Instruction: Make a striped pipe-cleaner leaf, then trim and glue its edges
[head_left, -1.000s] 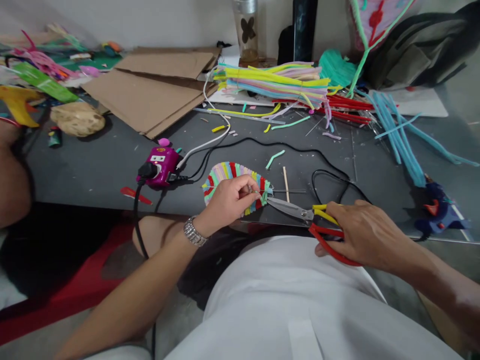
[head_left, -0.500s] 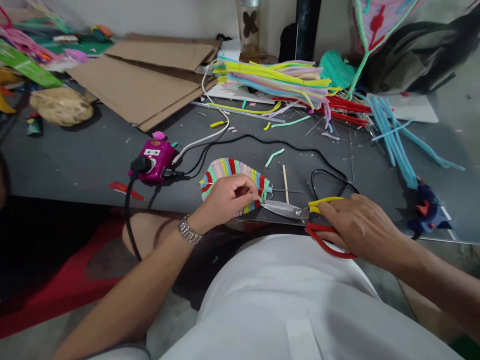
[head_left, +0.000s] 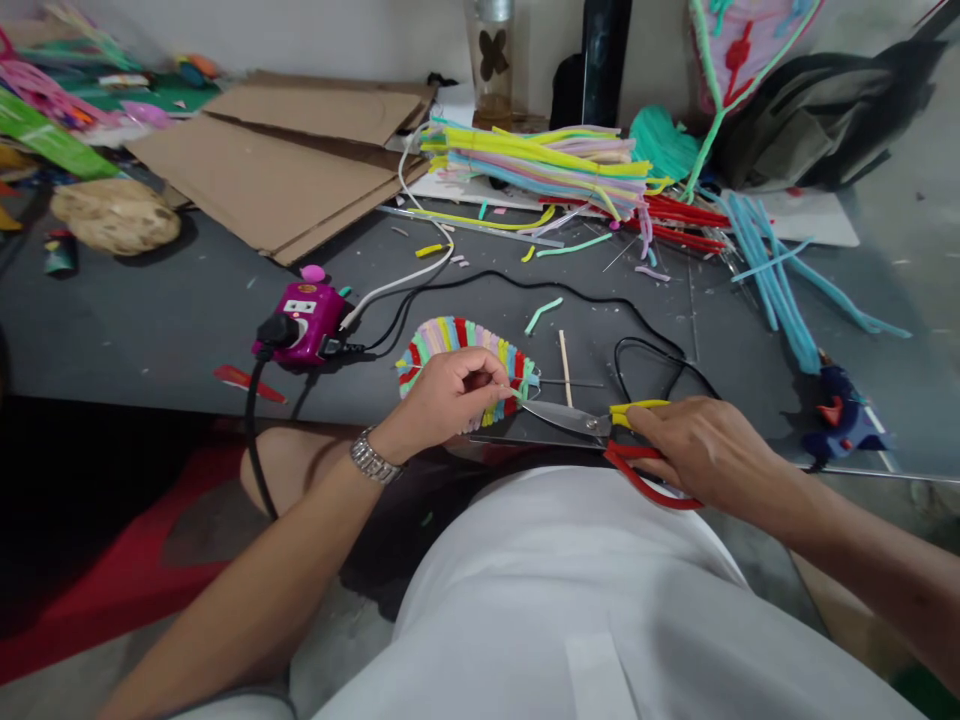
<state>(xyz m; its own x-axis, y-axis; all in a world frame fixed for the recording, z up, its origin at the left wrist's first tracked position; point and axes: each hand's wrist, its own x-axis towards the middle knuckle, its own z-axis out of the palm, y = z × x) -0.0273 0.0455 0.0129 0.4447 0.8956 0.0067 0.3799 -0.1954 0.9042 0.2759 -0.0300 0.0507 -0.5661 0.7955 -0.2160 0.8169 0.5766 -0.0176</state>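
Note:
A leaf-shaped piece of striped pipe cleaners (head_left: pixel 442 337) lies near the table's front edge, partly covered by my left hand (head_left: pixel 459 395). Thumb and forefinger of that hand pinch a thin green pipe cleaner (head_left: pixel 514 393) at the piece's right end. My right hand (head_left: pixel 709 445) grips scissors (head_left: pixel 577 419) with one yellow and one red handle. Their blades point left, tips at the green strand by my left fingertips; whether they cut into it is too small to tell. A thin wire stem (head_left: pixel 570 383) sticks out rightward from the piece, beside a small wooden stick (head_left: pixel 565 368).
A purple power adapter (head_left: pixel 304 322) with cords stands left; a black cable (head_left: pixel 600 292) loops behind the piece. A glue gun (head_left: pixel 844 415) lies right, near blue pipe cleaners (head_left: pixel 780 300). A pipe-cleaner bundle (head_left: pixel 540 160) and cardboard (head_left: pixel 277 180) lie at the back.
The view has shifted slightly, moving everything a little left in the picture. The scissors' tips stay at the green strand, and both hands keep their hold.

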